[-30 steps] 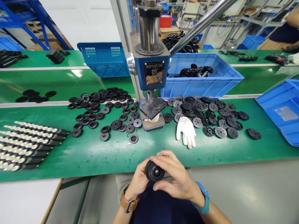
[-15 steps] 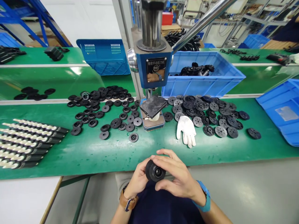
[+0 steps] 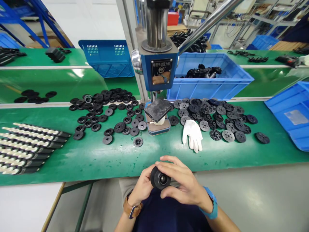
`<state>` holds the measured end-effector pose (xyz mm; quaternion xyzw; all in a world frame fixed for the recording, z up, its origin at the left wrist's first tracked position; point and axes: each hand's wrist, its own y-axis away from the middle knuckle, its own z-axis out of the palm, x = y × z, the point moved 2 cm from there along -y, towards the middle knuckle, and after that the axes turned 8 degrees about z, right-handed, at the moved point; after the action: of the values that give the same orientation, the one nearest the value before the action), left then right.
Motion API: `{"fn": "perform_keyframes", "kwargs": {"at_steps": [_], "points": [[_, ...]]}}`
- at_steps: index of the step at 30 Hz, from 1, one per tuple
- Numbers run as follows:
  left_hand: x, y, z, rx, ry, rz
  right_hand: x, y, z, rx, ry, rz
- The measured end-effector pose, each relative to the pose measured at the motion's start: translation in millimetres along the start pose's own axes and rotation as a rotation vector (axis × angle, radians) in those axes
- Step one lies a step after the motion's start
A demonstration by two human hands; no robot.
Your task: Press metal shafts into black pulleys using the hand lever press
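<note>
Near the table's front edge, my left hand [image 3: 144, 186] grips a black round plastic part [image 3: 156, 181] from its left side. The part has a flange and a hollow hub facing up toward me. My right hand [image 3: 182, 180] curves round the same part from the right, fingers over its top and thumb below. Beyond my hands lie a single black disc [image 3: 138, 142] with a raised hub and a white glove [image 3: 192, 136]. A manual press [image 3: 158, 71] stands behind them, with a dark flat plate [image 3: 158, 109] resting over its base.
Many small black discs [image 3: 96, 127] are spread left of the press, larger slotted discs [image 3: 228, 136] right of it. Rows of white-and-black cylindrical pieces [image 3: 31, 146] lie far left. A blue bin [image 3: 207, 88] with black parts stands behind; another blue bin [image 3: 289, 119] sits at right.
Almost nothing differs. Both hands keep the black part in nearly the same spot; the right fingers have shifted very slightly.
</note>
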<state>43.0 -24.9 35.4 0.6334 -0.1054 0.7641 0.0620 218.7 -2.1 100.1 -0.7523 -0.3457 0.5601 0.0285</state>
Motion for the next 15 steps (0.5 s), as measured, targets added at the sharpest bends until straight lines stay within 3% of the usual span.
{"fn": "perform_keyframes", "kwargs": {"at_steps": [15], "points": [[1.3,0.2,-1.0,-0.002,-0.033,-0.015,3.0,-1.2,2.0,-0.001,-0.011,-0.002]]}}
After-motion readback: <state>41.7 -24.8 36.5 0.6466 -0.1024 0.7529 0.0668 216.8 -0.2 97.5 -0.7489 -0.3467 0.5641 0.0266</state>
